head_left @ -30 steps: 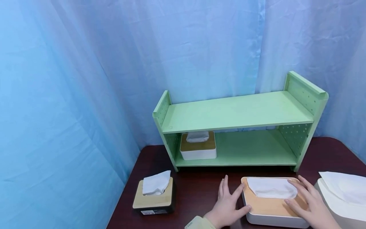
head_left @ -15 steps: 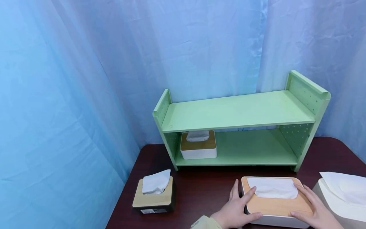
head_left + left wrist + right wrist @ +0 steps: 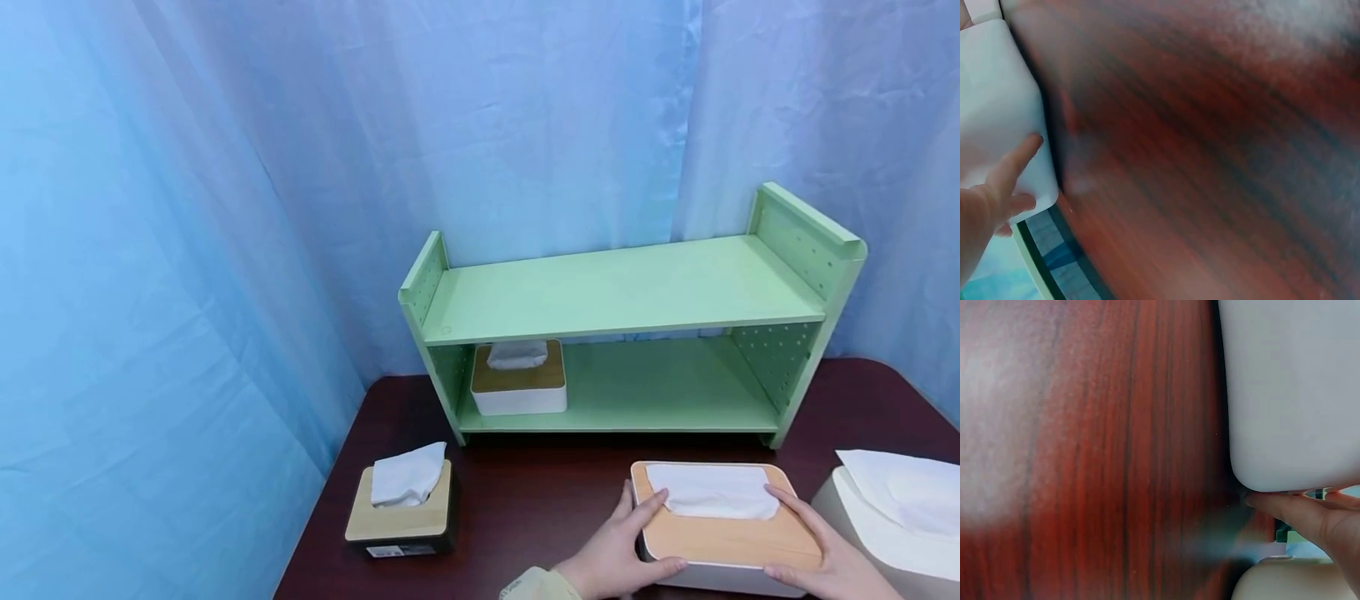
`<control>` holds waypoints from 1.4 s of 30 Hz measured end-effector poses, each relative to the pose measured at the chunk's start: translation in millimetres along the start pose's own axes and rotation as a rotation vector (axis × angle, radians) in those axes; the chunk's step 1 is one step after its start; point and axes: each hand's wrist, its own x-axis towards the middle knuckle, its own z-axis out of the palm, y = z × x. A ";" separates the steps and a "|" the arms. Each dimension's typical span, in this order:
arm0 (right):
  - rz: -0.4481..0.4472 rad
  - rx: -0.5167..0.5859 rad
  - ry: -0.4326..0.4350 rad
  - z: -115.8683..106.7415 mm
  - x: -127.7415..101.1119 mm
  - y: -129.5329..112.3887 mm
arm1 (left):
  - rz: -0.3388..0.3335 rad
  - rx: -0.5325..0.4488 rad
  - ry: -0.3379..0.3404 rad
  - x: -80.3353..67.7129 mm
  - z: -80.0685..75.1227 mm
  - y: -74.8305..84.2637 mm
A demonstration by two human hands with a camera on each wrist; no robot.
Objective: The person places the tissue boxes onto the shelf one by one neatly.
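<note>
A white tissue box (image 3: 712, 537) with a wooden lid sits low at the right of the head view, a tissue (image 3: 712, 492) lying over its slot. My left hand (image 3: 618, 546) grips its left end, thumb along the front and fingers over the edge and side. At the opposite end my right hand (image 3: 832, 554) grips the corner, with fingertips beside the tissue and thumb at the front. The left wrist view shows the box's smooth white wall (image 3: 1004, 106) under the thumb. In the right wrist view a finger (image 3: 1291, 509) runs along the rounded corner.
A green two-tier shelf (image 3: 630, 287) stands behind, with a smaller wood-topped tissue box (image 3: 521, 400) at its lower left. Another tissue box (image 3: 401, 521), dark-sided, sits at the left of the dark wooden table (image 3: 517, 492). A larger white box (image 3: 892, 521) is close at the right.
My left hand has moved right, from the box's edge to a grip on its left end. The right hand has lowered onto the right end. The box is nearly where it was.
</note>
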 end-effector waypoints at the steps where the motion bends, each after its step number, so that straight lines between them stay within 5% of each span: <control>1: 0.006 0.000 0.000 0.3 -0.3 0.2 | -0.002 -0.008 0.001 -0.2 0.4 -0.2; 9: 0.122 -0.043 -0.036 -1.5 -2.6 3.1 | -0.009 -0.087 0.024 -0.5 2.6 0.8; 22: 0.152 -0.097 -0.023 0.4 -2.7 -2.2 | -0.018 -0.160 0.074 0.8 2.7 -2.1; 34: 0.288 -0.153 -0.172 -8.1 13.2 -17.8 | 0.020 -0.210 0.159 -2.8 -0.3 -4.1; 42: 0.165 -0.053 -0.022 -4.5 32.9 -37.2 | 0.047 -0.243 0.234 5.2 -17.0 -7.9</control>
